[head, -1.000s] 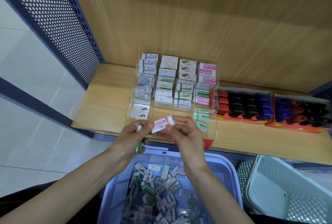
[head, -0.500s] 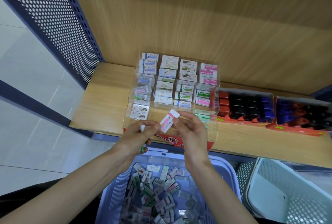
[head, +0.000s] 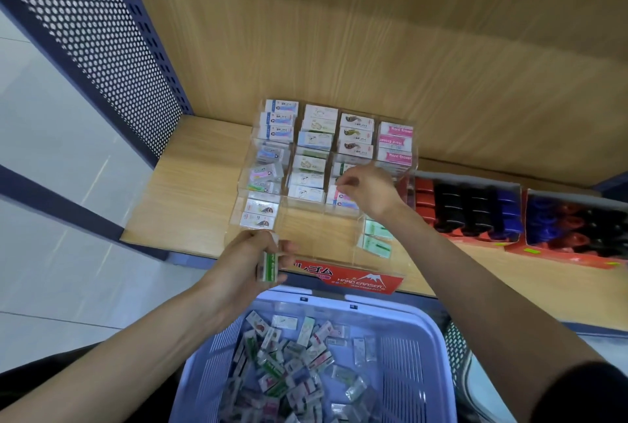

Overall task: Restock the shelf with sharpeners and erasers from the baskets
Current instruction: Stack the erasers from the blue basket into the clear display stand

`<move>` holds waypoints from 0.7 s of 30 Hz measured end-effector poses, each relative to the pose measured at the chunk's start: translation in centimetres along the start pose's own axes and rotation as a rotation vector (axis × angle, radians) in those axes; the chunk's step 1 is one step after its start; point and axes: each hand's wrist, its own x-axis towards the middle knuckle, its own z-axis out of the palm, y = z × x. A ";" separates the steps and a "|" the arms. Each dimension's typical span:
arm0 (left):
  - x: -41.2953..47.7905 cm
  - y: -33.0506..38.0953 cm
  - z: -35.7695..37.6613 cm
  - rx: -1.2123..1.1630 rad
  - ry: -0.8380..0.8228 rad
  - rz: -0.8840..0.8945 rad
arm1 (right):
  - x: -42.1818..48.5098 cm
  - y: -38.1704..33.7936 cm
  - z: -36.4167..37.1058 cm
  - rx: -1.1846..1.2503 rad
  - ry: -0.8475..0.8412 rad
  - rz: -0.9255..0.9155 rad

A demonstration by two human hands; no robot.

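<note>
Right hand (head: pixel 368 192), centre: pinches pink eraser (head: pixel 341 196); best seated flat in rack (head: pixel 316 239). Left hand (head: pixel 249 261): grips green eraser (head: pixel 269 263).

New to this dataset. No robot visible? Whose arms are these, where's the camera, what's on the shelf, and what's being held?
There is no robot. A person works bare-handed, and the single wide-angle camera sits on their head, looking down past their arms. On the wooden shelf stands a clear display case with compartments of boxed erasers. To its right are red trays of sharpeners. Below the shelf edge is a blue basket full of loose erasers. The left hand grips a green-labelled eraser near the case's front. The right hand reaches into a middle compartment, fingertips at a pink eraser; whether it pinches it cannot be told.
</note>
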 end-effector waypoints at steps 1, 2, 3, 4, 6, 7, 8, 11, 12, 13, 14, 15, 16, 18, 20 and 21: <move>0.0 0.1 0.0 -0.043 -0.028 0.018 | 0.0 0.1 0.2 -0.048 0.003 -0.024; 0.0 0.2 0.1 -0.082 -0.051 0.040 | -0.2 0.1 0.3 -0.101 0.008 -0.045; 0.0 0.2 0.2 -0.114 -0.064 0.058 | -0.4 0.0 0.3 -0.163 0.014 -0.059; 0.0 0.2 0.3 -0.135 -0.062 0.073 | -0.6 0.1 0.4 -0.220 0.022 -0.069; 0.1 0.1 0.3 -0.151 -0.040 0.114 | -1.1 0.1 0.4 -0.311 0.043 -0.074; 0.1 0.2 0.2 -0.148 -0.031 0.129 | -1.6 -0.2 0.3 -0.329 0.077 -0.086; 0.2 0.2 0.0 -0.135 -0.026 0.140 | -2.4 -0.6 0.3 -0.292 0.137 -0.100; 0.1 0.3 -0.2 -0.086 -0.008 0.151 | -6.4 -3.0 0.4 0.161 0.232 -0.076; 0.1 0.2 -0.1 -0.081 0.006 0.152 | -8.1 -4.0 0.6 0.333 0.181 -0.056; 0.1 0.2 -0.1 -0.081 0.025 0.151 | -9.8 -5.1 1.0 0.470 0.121 -0.043; 0.1 0.1 0.0 -0.085 0.047 0.151 | -11.2 -5.9 1.6 0.560 0.082 -0.032; 0.2 0.0 0.0 -0.096 0.069 0.147 | -12.4 -6.4 2.3 0.609 0.067 -0.019; 0.2 -0.1 0.1 -0.108 0.085 0.141 | -13.2 -6.8 3.1 0.627 0.074 -0.009; 0.3 -0.1 0.1 -0.107 0.100 0.132 | -14.2 -7.1 4.8 0.513 0.138 -0.038; 0.2 -0.3 0.0 -0.090 0.100 0.126 | -14.4 -7.0 6.1 0.320 0.224 -0.098; 0.2 -0.4 0.1 -0.087 0.095 0.124 | -14.4 -6.8 6.5 0.250 0.269 -0.123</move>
